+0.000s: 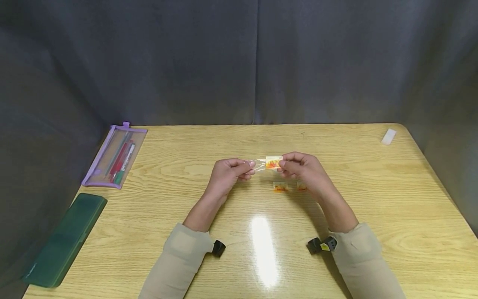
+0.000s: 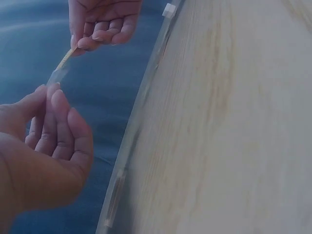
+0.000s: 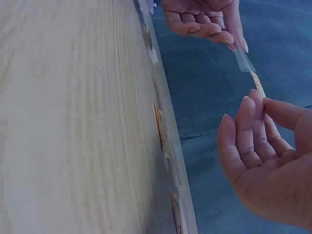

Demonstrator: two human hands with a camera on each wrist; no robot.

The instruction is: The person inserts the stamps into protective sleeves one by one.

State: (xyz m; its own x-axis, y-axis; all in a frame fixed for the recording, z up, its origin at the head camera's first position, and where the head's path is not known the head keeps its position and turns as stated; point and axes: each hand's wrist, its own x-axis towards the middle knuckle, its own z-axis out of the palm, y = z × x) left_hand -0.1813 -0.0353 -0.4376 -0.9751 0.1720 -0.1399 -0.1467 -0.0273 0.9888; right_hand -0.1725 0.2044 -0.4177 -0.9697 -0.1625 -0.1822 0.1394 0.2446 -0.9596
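Note:
Over the middle of the table, my left hand (image 1: pixel 228 173) pinches one end of a clear plastic sleeve (image 1: pixel 260 164) between thumb and fingers. At its other end, my right hand (image 1: pixel 304 169) pinches a small cream card with orange print (image 1: pixel 273 162). Seen edge-on in the left wrist view, the card (image 2: pixel 65 59) is thin and meets the sleeve (image 2: pixel 55 77). The right wrist view shows the card (image 3: pixel 257 84) partly outside the plastic. Below the hands lie a similar printed card (image 1: pixel 280 187) and another card (image 1: pixel 301 186), the latter partly covered by my right hand.
A purple-edged mesh pouch (image 1: pixel 98 154) holding several pens lies at the back left of the wooden table (image 1: pixel 179 174). Nearer on the left is a dark green case (image 1: pixel 67 241). A small white block (image 1: pixel 388 136) sits near the back right corner, with dark curtains (image 1: pixel 186 62) behind.

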